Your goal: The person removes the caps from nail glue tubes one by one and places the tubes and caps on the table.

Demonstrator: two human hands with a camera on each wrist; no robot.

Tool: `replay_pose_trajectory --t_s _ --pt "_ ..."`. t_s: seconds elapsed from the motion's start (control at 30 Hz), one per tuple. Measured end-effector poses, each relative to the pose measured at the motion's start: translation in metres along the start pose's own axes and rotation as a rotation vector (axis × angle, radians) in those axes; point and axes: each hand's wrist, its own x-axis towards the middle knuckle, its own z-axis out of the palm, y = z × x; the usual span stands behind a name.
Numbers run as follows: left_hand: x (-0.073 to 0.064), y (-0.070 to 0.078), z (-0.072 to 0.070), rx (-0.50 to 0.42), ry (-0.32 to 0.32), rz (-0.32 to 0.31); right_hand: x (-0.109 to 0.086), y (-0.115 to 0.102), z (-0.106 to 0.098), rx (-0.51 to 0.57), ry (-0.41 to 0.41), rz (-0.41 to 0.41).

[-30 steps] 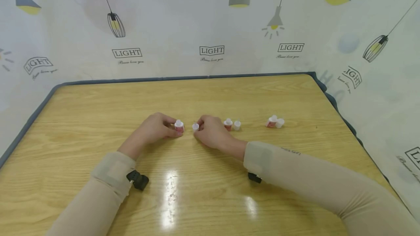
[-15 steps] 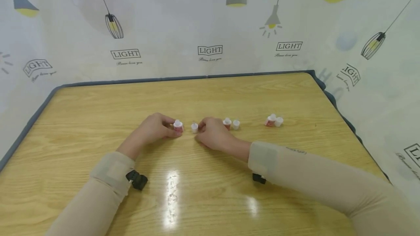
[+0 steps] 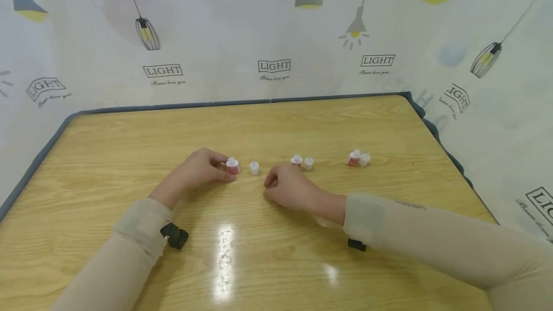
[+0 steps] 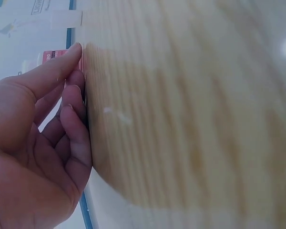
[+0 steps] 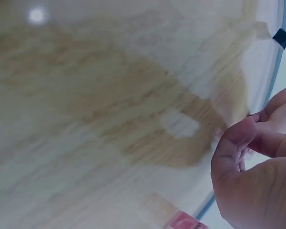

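Note:
In the head view, my left hand [image 3: 196,171] pinches a small white bottle [image 3: 233,167] with a red label, which stands upright on the table without its cap. Part of its red label [image 4: 51,55] shows behind the thumb in the left wrist view. A white cap [image 3: 254,168] sits on the table just right of that bottle, touched by neither hand. My right hand [image 3: 291,187] is apart from the cap, low over the table, its fingers loosely curled with nothing visible in them. Behind it stands a second uncapped bottle [image 3: 296,160], its lower part hidden by the hand.
Beside the second bottle lies another white cap [image 3: 308,163]. Farther right, a third red-labelled bottle [image 3: 354,158] has a cap [image 3: 365,159] close against it. The wooden table [image 3: 181,277] is bordered by a dark edge strip [image 3: 242,103] and a patterned wall.
My right hand has let go of the white cap and drawn back toward the right and nearer to me. The left hand keeps its pinch on the bottle.

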Motion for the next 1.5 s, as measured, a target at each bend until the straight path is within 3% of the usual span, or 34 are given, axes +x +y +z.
replay_pose_trajectory --t_s 0.27,0.63,0.73,0.83,1.0,1.5 --pt "0.002 -0.002 0.001 -0.031 -0.004 0.033 -0.014 -0.010 -0.019 0.124 -0.031 -0.036" --pt "0.001 -0.003 0.002 -0.045 0.005 0.027 -0.016 -0.017 -0.040 0.116 -0.014 -0.061" --pt "0.001 -0.001 0.004 -0.048 0.009 0.009 -0.017 -0.011 -0.038 0.072 -0.047 -0.056" --pt "0.001 0.001 0.005 -0.037 0.019 0.005 -0.017 0.000 -0.033 -0.062 -0.072 -0.074" --pt "0.001 0.004 0.006 -0.005 0.039 0.017 -0.018 0.018 -0.030 -0.230 -0.040 -0.132" --pt "0.002 0.002 0.004 0.020 0.042 0.037 -0.020 0.029 -0.029 -0.261 -0.052 -0.141"
